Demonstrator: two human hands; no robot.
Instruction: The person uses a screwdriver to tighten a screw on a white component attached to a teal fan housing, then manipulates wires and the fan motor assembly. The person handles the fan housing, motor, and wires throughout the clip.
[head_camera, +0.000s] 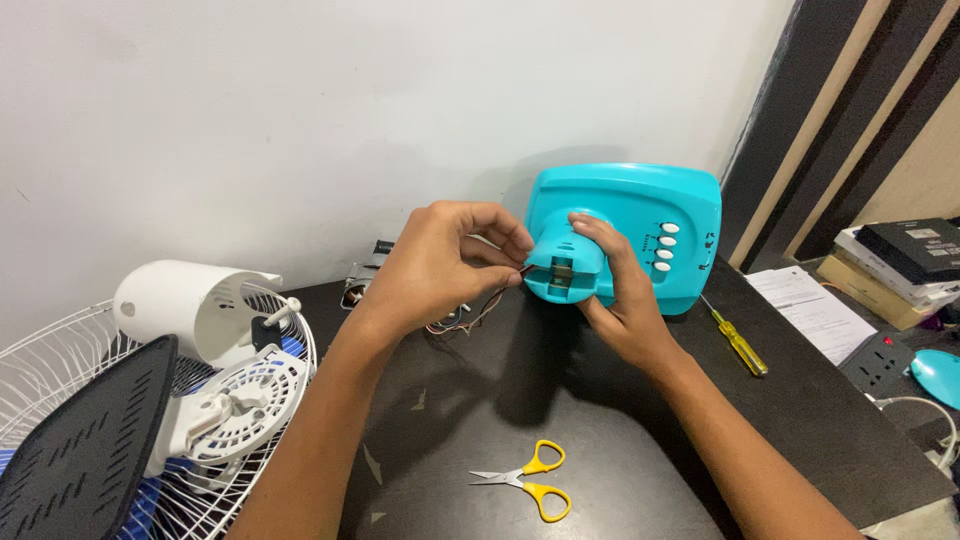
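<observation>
Wires (478, 312), thin and red-dark, run out of the neck of the turquoise fan base (625, 235), which stands tipped on edge at the far middle of the dark worktop (560, 400), close against the white wall (300, 110). My right hand (625, 300) wraps that neck from the right, fingers closed around it, thumb over the top. My left hand (440, 265) sits just left of it, fingertips pinched together on the wires where they leave the opening.

My worry is the wires: I judge that a hard tug from the pinch could strip or snap one at the neck, and the base, balanced on its edge, could tip toward the wall or roll if my right hand loosens. The white buttons (665, 247) face right, clear of my grip.

Open room lies near me: the middle of the worktop holds only the yellow-handled scissors (528, 478), blades pointing left, well apart from both hands. A yellow-handled screwdriver (738, 342) lies just right of the base, near my right wrist, and a sweep that way could knock it. Left, the white motor housing (195, 305) and wire fan grille (60, 370) crowd the left edge; right, papers (815, 312) and a power strip (878, 362) sit near the right edge.
</observation>
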